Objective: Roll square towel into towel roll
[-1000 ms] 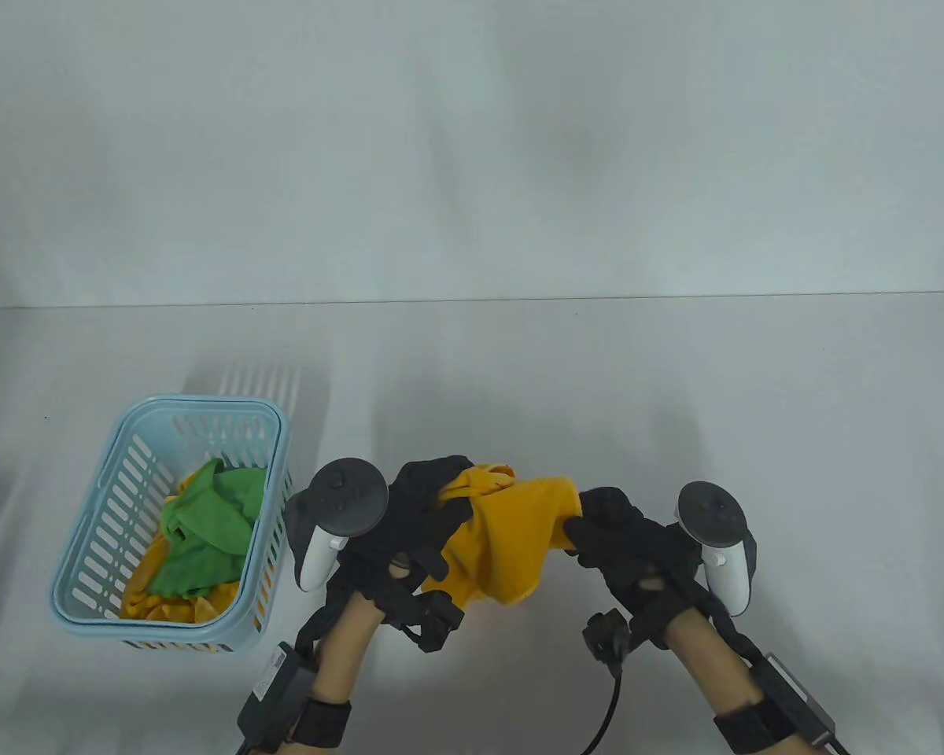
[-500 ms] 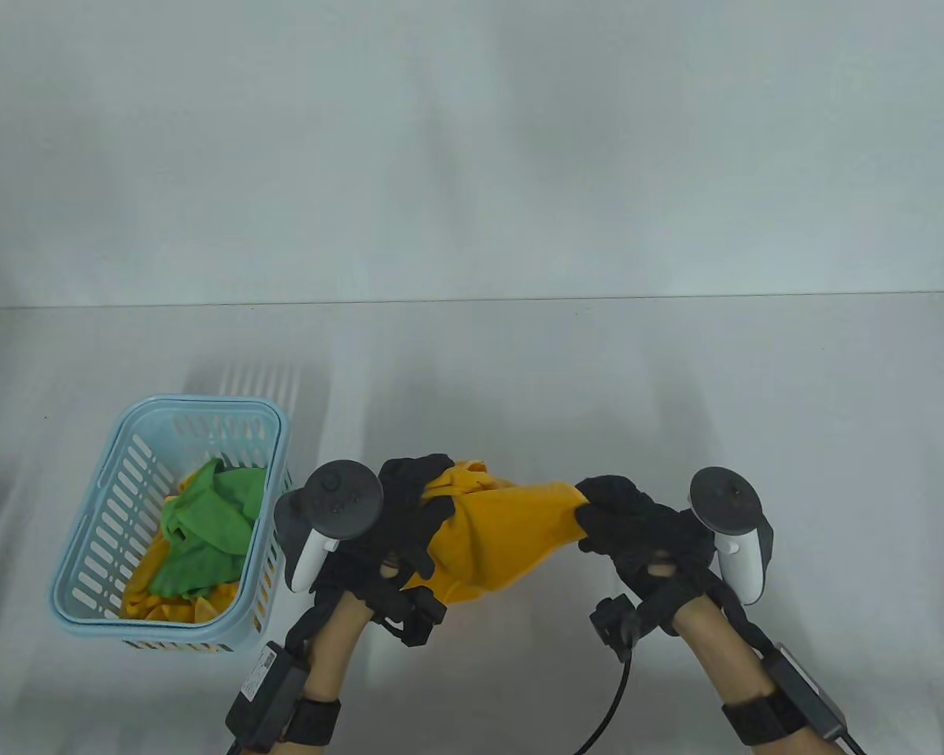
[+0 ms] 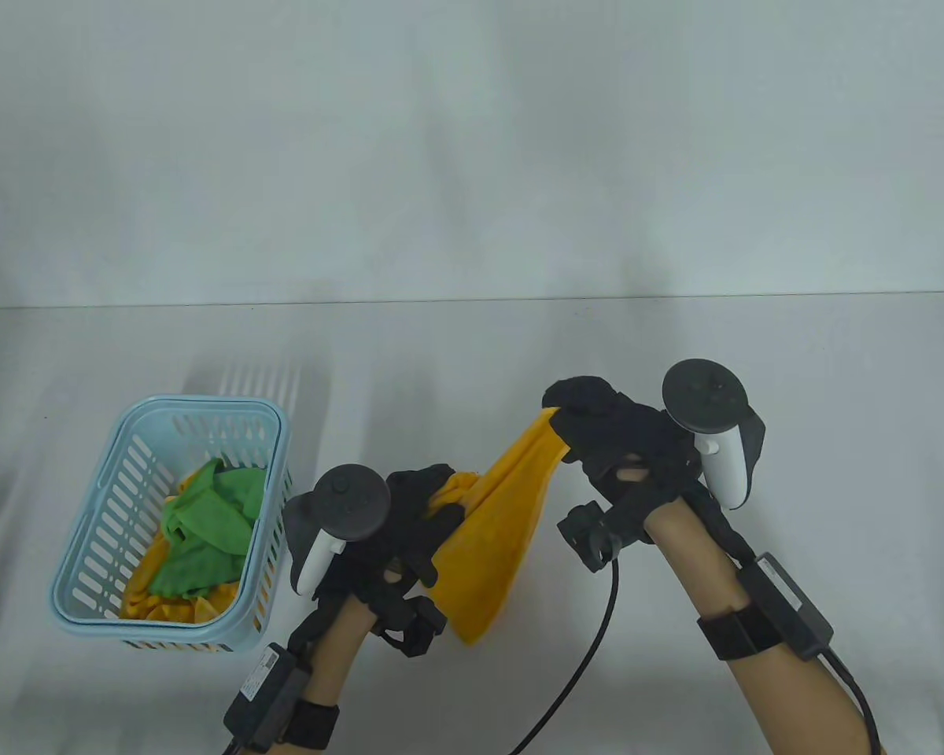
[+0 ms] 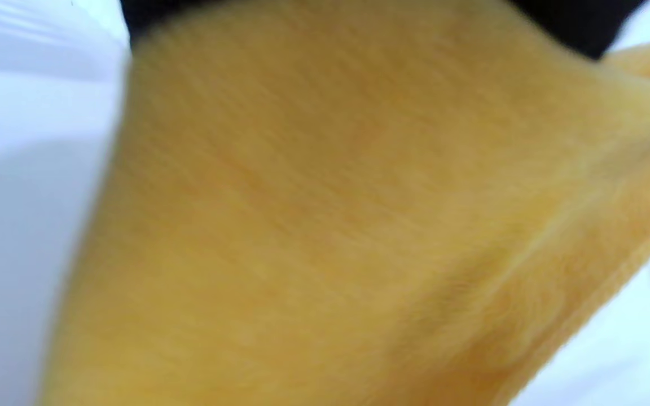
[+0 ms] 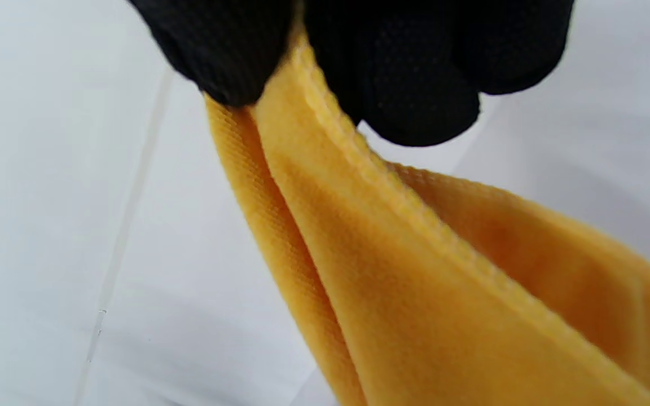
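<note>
While the right hand (image 3: 625, 440) pinches one corner, the left hand (image 3: 409, 519) grips another, the yellow towel (image 3: 503, 527) stretched diagonally (lower-left to upper-right), its loose corner hanging down.

Quick count: two gloved hands, left (image 3: 409, 519) and right (image 3: 610, 436), each with one tracker, so two trackers. One orange towel (image 3: 495, 543) up between them. One blue basket (image 3: 86, 605) on the bench, with one green cloth (image 3: 204, 535) plus some orange cloth (image 3: 145, 602), can't tell how many.

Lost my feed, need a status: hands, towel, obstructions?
Left hand grips yellow towel; right hand pinches its corner. Towel off the table, stretched between hands, unrolled. Basket at left, apart.
</note>
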Available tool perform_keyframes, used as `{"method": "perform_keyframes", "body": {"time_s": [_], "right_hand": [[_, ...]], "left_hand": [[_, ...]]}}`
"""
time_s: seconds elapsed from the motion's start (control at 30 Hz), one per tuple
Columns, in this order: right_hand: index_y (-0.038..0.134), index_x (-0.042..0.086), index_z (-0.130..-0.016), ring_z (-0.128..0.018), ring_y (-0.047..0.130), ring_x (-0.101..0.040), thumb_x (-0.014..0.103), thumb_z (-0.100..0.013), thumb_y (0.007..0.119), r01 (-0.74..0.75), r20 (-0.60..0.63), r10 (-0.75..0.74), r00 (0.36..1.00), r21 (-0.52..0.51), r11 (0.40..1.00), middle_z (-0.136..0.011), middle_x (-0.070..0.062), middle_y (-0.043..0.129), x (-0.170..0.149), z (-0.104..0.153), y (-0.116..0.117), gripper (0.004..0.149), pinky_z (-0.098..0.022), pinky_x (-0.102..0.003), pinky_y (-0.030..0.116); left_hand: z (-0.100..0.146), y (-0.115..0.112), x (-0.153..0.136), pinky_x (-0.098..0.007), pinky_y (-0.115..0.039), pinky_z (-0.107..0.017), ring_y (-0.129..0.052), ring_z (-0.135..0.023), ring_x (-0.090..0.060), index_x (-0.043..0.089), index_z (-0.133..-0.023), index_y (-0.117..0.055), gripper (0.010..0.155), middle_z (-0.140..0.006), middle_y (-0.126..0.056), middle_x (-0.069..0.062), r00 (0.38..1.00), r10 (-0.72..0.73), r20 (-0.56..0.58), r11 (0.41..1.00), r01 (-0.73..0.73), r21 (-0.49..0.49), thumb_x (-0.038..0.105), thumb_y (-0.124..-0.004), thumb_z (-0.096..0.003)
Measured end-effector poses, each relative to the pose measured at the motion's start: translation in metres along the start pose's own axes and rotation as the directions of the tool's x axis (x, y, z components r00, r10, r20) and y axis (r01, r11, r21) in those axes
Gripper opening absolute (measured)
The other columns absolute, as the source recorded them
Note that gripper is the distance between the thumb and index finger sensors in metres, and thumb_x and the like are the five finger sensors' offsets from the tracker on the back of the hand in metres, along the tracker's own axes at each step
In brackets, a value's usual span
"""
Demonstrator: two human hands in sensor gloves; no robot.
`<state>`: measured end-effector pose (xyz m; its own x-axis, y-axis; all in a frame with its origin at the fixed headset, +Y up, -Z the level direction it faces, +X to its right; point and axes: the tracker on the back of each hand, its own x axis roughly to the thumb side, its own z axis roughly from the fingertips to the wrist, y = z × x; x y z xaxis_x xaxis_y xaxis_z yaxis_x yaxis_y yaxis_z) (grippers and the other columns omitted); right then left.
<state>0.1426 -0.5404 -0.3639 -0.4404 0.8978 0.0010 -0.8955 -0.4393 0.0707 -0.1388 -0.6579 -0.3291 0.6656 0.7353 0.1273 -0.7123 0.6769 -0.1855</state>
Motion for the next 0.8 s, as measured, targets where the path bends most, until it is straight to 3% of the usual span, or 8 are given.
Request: {"method": "perform_keyframes", "body": {"time_s": [0.13,0.3,0.47,0.8], "right_hand": [[0.082,0.039,-0.073,-0.052,0.095,-0.024,0.033,-0.037,0.082,-0.069,0.049,0.071,0.996,-0.040,0.997,-0.059,0.001,0.095,0.028,-0.001,-0.011,0.037,-0.052,-0.051,0.076],[0.084,0.041,-0.071,-0.055,0.094,-0.025,0.032,-0.037,0.083,-0.167,0.111,0.176,0.978,-0.083,0.982,-0.061,0.001,0.094,0.063,-0.002,-0.033,0.036,-0.054,-0.052,0.074],[0.084,0.043,-0.070,-0.060,0.092,-0.025,0.030,-0.036,0.082,-0.204,0.149,0.227,0.963,-0.153,0.967,-0.065,0.002,0.092,0.085,0.000,-0.055,0.035,-0.057,-0.053,0.072],[0.084,0.044,-0.068,-0.064,0.091,-0.026,0.028,-0.037,0.081,-0.096,0.257,0.160,0.953,-0.246,0.965,-0.068,0.004,0.091,0.132,0.006,-0.100,0.035,-0.058,-0.053,0.071]], "left_hand": [[0.001,0.001,0.000,-0.054,-0.067,-0.066,-0.077,-0.084,-0.033,0.028,-0.097,-0.070,0.071,-0.104,-0.061,-0.006,1.000,-0.030,-0.007,0.999,0.030,-0.013,0.062,-0.075,-0.0352],[0.007,0.013,-0.001,-0.059,-0.057,-0.072,-0.059,-0.099,-0.040,0.029,-0.098,-0.069,0.072,-0.112,-0.050,-0.007,0.999,-0.040,-0.016,0.997,0.041,0.064,0.064,-0.074,-0.0359],[0.009,0.021,-0.003,-0.060,-0.057,-0.072,-0.059,-0.102,-0.042,0.031,-0.105,-0.058,0.077,-0.114,-0.048,-0.007,1.000,0.002,-0.026,0.993,0.001,0.114,0.063,-0.073,-0.0373],[0.009,0.024,-0.005,-0.061,-0.058,-0.072,-0.061,-0.102,-0.042,0.029,-0.108,-0.050,0.081,-0.114,-0.051,-0.006,1.000,0.004,-0.028,0.992,0.000,0.128,0.063,-0.072,-0.0379]]}}
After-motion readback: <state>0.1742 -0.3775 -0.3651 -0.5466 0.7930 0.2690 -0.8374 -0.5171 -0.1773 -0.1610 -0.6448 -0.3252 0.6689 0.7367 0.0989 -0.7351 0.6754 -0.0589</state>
